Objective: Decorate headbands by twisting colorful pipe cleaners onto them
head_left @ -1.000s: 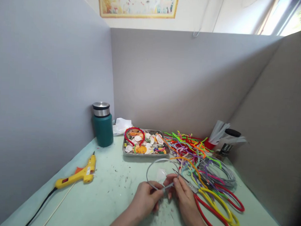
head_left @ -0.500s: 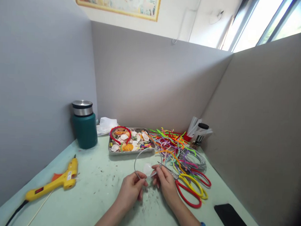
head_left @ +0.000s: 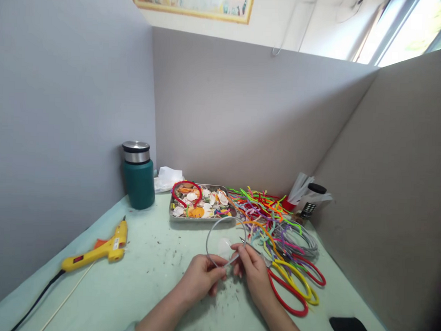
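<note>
Between my hands stands a thin grey hoop (head_left: 208, 234), roughly round and tilted up from the table. My left hand (head_left: 202, 276) pinches its lower left part between thumb and fingers. On the right side, my right hand (head_left: 251, 268) has its fingers closed on the hoop's lower right. A small whitish translucent piece (head_left: 224, 246) shows through the hoop; I cannot tell whether it lies on the table. Scissors with yellow and red handles (head_left: 290, 298) lie beside my right hand, their blades partly behind it.
A metal tray (head_left: 200, 220) of shells holds a red fuzzy loop (head_left: 174, 188). Right of it lie colourful pipe cleaners (head_left: 258, 205) and a grey coil (head_left: 306, 243). A yellow glue gun (head_left: 101, 253), a green bottle (head_left: 138, 184), a black-lidded jar (head_left: 313, 200) and a black flat object (head_left: 350, 329) surround the work area.
The whole view has shifted, so the table things appear farther right. Both hands still hold the hoop, and its lower ends look closer together between the fingers.
</note>
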Action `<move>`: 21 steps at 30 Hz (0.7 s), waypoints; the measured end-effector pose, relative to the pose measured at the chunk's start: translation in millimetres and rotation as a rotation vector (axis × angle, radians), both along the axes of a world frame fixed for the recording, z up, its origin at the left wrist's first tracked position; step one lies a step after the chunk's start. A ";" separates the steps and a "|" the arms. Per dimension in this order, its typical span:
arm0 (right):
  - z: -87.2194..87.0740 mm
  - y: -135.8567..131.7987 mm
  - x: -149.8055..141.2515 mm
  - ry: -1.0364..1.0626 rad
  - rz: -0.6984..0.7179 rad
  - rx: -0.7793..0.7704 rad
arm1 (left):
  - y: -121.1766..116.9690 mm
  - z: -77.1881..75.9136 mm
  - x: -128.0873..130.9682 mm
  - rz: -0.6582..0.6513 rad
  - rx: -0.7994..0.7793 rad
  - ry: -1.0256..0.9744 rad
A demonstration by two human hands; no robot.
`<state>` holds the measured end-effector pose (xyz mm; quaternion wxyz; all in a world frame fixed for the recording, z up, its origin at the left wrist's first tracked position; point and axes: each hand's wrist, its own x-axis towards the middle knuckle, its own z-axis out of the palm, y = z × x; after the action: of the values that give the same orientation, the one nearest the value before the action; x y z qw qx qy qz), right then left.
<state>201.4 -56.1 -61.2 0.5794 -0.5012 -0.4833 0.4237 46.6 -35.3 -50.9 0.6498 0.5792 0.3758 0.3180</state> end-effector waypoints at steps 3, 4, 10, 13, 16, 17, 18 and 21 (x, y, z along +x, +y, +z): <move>9.8 3.3 11.1 0.043 0.052 0.045 | 0.8 -1.9 0.3 0.021 -0.002 -0.007; 16.2 6.2 15.7 0.067 0.048 0.079 | 1.2 -3.1 0.6 0.045 -0.007 -0.011; 66.2 50.8 15.3 -0.173 0.000 0.133 | -2.1 -3.5 -2.4 -0.026 0.150 0.173; 78.1 89.6 -11.8 -0.454 0.169 0.066 | -5.4 2.4 -7.9 -0.140 0.403 0.246; 76.7 134.5 -43.4 -0.584 0.191 -0.097 | -5.5 6.0 -11.9 -0.192 0.506 0.261; 74.3 149.4 -52.7 -0.597 0.170 -0.103 | -5.0 6.3 -12.5 -0.200 0.503 0.270; 71.6 163.7 -60.8 -0.610 0.141 -0.101 | -4.3 6.1 -12.7 -0.205 0.495 0.275; 63.0 199.1 -79.4 -0.629 0.056 -0.050 | -2.2 4.5 -11.7 -0.212 0.471 0.265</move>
<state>122.0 143.0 1.8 0.3773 -0.6082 -0.6417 0.2755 35.0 -37.5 -46.4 0.4724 0.7866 0.3105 0.2482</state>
